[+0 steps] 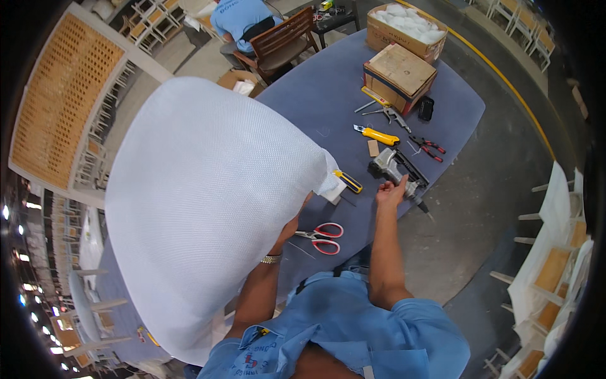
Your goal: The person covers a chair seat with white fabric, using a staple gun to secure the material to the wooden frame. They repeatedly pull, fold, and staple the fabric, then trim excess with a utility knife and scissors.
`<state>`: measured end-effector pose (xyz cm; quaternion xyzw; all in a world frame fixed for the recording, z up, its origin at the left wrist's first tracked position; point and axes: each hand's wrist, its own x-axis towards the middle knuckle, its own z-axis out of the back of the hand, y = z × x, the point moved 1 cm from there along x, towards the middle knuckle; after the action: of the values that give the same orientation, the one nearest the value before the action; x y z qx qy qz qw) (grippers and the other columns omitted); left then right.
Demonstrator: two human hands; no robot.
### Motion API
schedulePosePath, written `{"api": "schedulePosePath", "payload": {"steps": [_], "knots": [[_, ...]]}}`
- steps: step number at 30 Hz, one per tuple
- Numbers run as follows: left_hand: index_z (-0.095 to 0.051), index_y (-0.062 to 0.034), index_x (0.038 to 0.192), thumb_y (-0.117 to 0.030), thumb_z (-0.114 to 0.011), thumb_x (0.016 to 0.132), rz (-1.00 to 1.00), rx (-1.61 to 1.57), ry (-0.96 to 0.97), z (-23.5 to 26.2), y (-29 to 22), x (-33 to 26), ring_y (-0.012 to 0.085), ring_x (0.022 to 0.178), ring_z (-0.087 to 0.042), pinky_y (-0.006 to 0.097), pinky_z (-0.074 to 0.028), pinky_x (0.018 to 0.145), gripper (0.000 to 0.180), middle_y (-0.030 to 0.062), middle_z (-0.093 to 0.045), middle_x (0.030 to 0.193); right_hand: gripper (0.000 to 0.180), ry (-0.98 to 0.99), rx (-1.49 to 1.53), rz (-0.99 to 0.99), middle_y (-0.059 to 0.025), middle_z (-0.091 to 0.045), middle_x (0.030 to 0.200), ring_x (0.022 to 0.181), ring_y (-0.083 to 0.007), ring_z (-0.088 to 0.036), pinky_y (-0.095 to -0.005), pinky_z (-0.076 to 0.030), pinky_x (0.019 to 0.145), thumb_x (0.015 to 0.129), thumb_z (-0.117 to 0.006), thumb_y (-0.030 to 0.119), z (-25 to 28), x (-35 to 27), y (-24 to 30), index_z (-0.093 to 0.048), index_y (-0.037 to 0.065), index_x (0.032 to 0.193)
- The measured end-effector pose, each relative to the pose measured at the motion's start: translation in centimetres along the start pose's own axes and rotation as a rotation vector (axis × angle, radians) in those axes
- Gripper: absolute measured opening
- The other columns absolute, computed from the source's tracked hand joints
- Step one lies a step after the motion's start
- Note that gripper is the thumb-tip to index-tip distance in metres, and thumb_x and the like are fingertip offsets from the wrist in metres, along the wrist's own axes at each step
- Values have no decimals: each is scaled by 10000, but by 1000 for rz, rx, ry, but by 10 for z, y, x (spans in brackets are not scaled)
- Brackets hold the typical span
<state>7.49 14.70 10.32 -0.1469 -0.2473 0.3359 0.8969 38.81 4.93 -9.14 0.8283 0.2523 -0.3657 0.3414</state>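
**Right hand at the staple gun, left hand bracing the mesh shell**

The left hand (pixel 291 228), centre frame, presses under the edge of the big white mesh-covered rounded shell (pixel 208 202) that fills the left half; how far its grip is closed is hidden by the fabric. The right hand (pixel 391 189), right of centre, rests on the grey pneumatic staple gun (pixel 398 169) lying on the blue-grey padded counter (pixel 315 101), fingers curled at its body but not yet closed round it. This looks like a fastening step: the next move calls for a firm hold on the gun.

Upper right sit a closed brown cardboard box (pixel 399 76) with a dark band and, behind it, an open brown carton of white pads (pixel 407 28).
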Motion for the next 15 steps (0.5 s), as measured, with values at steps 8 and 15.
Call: {"api": "schedulePosePath", "payload": {"steps": [8, 15], "knots": [[-553, -95, 1403, -198, -538, 1030, 203, -214, 30, 0, -17, 21, 239, 1151, -622, 364, -485, 949, 387, 132, -636, 1325, 323, 98, -82, 73, -10, -585, 810, 641, -125, -545, -310, -427, 560, 862, -758, 324, 2, -30, 50, -631, 109, 1067], [-572, -66, 1368, -206, -535, 1031, -34, -48, -48, -20, 4, 26, 271, 1115, -623, 372, -482, 941, 367, 158, -644, 1292, 441, 1144, 106, -72, -178, -498, 1386, 1218, -381, -586, -632, -536, 928, 971, -575, 302, -2, -245, 69, -421, 204, 1372]]}}
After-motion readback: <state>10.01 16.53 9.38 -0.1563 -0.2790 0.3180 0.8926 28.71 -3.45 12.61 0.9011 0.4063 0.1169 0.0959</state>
